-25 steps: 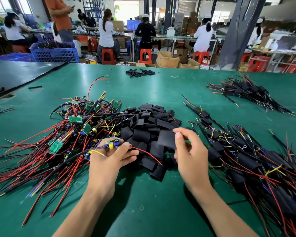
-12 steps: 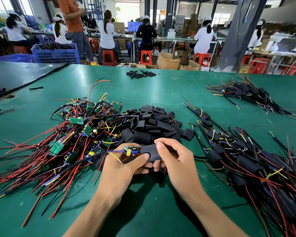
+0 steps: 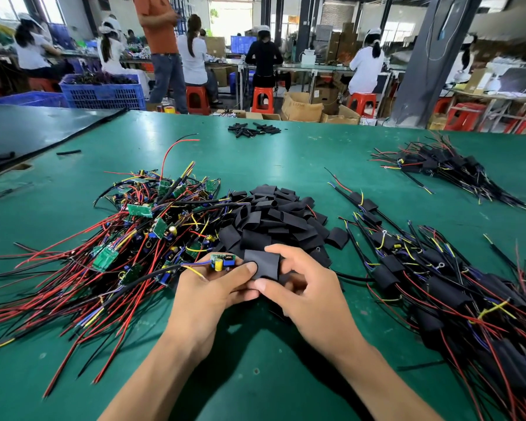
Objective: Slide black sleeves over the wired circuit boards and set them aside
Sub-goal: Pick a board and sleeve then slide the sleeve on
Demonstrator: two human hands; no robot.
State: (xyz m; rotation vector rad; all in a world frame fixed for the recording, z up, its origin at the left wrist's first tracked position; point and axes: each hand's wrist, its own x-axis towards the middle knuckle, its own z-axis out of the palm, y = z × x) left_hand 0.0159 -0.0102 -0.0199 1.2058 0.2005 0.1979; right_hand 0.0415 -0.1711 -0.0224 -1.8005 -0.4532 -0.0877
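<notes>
Nearest, both hands meet over the green table (image 3: 255, 375). The left hand (image 3: 205, 296) curls round a small green board (image 3: 222, 262), whose yellow and purple wires trail off toward nine o'clock. The right hand (image 3: 315, 299) pinches a flat black sleeve (image 3: 263, 265) between thumb and forefinger, and the left thumb rests on the sleeve's near edge. The sleeve touches the board's right end; whether the board has entered it I cannot tell. At nine o'clock of the hands lies a tangle of bare boards (image 3: 140, 235) with red and black wires. At twelve o'clock, just behind the hands, sits a heap of loose sleeves (image 3: 274, 217). At three o'clock spread the sleeved boards (image 3: 438, 287); a second pile (image 3: 431, 165) lies at one o'clock, well apart. Far at twelve o'clock are a few black tubes (image 3: 252, 129). Beyond the table, people sit on red stools (image 3: 261, 98) near a blue crate (image 3: 104, 94).
</notes>
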